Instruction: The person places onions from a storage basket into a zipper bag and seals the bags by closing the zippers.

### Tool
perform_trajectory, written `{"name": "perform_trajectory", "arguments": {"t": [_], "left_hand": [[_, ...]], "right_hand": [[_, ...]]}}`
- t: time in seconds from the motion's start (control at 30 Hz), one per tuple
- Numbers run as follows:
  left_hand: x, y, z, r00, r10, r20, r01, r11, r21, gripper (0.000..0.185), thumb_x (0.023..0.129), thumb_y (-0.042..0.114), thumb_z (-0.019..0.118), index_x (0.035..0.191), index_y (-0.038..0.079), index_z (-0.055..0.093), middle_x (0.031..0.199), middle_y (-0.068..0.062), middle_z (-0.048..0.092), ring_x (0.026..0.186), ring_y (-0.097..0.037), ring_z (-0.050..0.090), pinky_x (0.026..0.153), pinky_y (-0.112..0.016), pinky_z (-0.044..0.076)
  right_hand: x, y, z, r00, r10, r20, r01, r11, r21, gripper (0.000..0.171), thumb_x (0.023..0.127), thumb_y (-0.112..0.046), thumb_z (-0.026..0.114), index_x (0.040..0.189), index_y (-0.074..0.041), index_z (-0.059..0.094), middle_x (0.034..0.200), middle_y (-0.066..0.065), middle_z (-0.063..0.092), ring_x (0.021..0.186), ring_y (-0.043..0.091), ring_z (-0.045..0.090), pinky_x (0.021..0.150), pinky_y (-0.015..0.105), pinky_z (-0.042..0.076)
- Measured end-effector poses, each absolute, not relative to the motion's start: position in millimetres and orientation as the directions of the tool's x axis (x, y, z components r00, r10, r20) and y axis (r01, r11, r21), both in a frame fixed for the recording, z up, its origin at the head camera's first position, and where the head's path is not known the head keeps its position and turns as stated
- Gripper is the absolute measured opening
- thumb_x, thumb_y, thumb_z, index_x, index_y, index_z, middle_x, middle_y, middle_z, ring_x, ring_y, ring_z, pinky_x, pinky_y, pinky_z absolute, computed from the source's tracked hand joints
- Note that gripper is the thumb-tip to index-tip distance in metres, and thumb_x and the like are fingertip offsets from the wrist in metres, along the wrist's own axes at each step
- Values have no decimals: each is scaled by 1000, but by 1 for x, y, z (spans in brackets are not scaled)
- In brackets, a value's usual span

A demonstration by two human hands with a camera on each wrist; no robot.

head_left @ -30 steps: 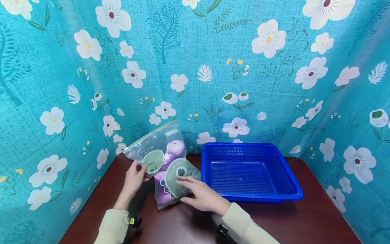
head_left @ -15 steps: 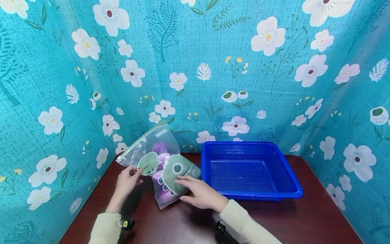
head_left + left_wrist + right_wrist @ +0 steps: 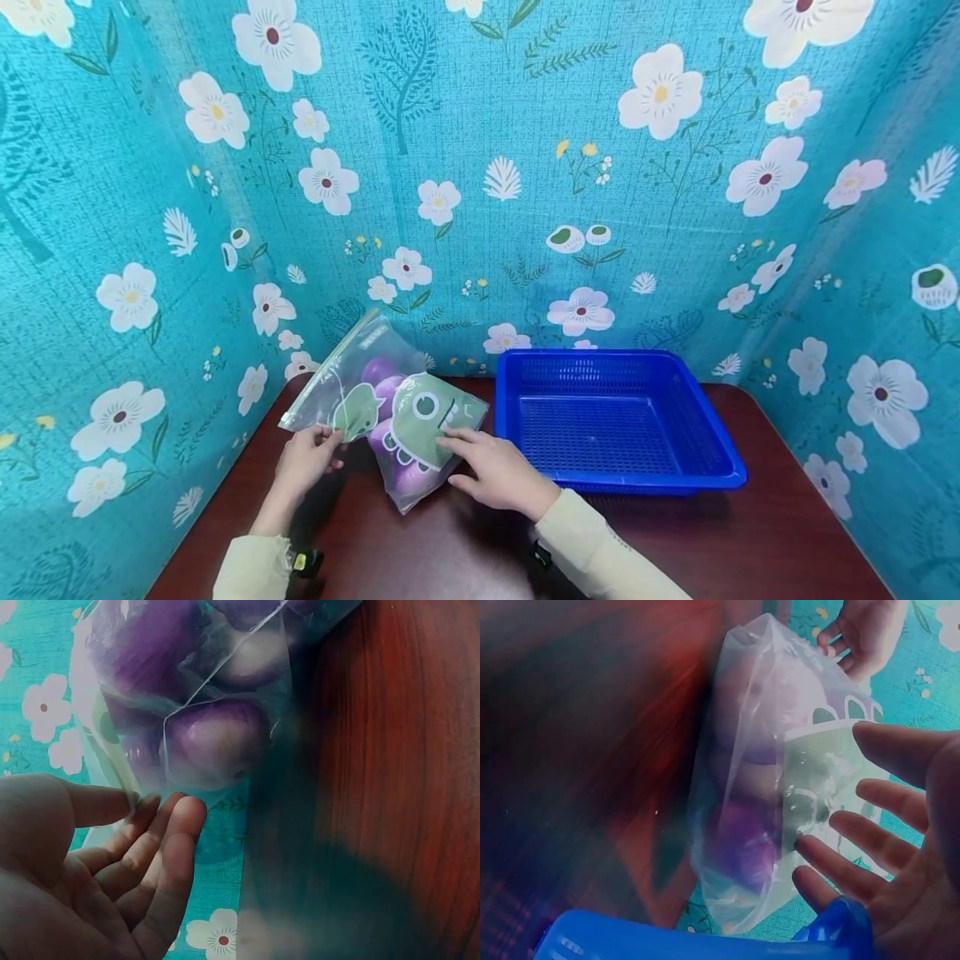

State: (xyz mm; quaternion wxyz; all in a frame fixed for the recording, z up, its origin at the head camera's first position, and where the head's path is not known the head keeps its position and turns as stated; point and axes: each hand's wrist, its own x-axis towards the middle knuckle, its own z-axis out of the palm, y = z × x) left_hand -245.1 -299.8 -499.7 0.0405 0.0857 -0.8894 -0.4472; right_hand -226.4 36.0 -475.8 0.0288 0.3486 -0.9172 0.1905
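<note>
A clear zip bag (image 3: 431, 421) printed with a green cartoon dinosaur leans over the table, its zip edge up and to the left. Inside are several purple onions (image 3: 221, 742), partly hidden by the print. My left hand (image 3: 303, 458) pinches the side of the bag below the zip between thumb and fingers. Across the printed front lies my right hand (image 3: 498, 475), its fingers spread and fairly straight against the plastic. In the right wrist view the onions (image 3: 746, 840) sit toward the bag's bottom. Whether the zip is parted cannot be told.
Just right of the bag stands a blue plastic basket (image 3: 622, 481) with perforated walls and floor; nothing lies in it. The dark red-brown table (image 3: 420, 558) is enclosed by a teal flowered cloth (image 3: 480, 275) at the back and sides.
The top of the bag has tipped left and down, turning the dinosaur print more toward the head view. My left hand has moved left and lower with it; the right hand has barely moved.
</note>
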Motion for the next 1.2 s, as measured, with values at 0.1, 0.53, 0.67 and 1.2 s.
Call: {"name": "perform_trajectory", "arguments": {"t": [0.1,0.53,0.67,1.2], "left_hand": [[-243,-300,-500,-984,-177,-16,-122,608,784,28,103,21,61,109,-5,66,96,-18,77,66,-18,73,62,-28,56],[-240,-286,-507,-988,-141,-69,-147,681,718,25,103,24,58,94,3,68,82,-4,76,60,-14,68,56,-31,53],[-241,-282,-507,-987,-134,-83,-153,683,714,26,104,24,56,95,3,68,76,-2,74,58,-14,68,55,-31,52],[-234,-284,-498,-978,-173,115,-111,902,417,34,99,38,62,73,17,65,61,0,56,60,-19,52,52,-37,34]], "right_hand": [[-228,35,-476,-765,-615,191,-641,700,-314,54,98,-32,70,149,-19,56,154,5,54,136,27,58,107,48,51],[-235,35,-481,-769,-584,260,-639,719,-273,49,97,-31,71,141,-12,63,145,7,63,139,24,56,123,55,31],[-237,36,-481,-771,-572,279,-635,723,-272,48,97,-32,72,140,-12,64,144,8,64,138,25,57,122,58,30],[-241,35,-483,-777,-586,232,-630,730,-265,48,98,-33,70,141,-13,64,146,7,63,139,23,57,125,57,25]]}}
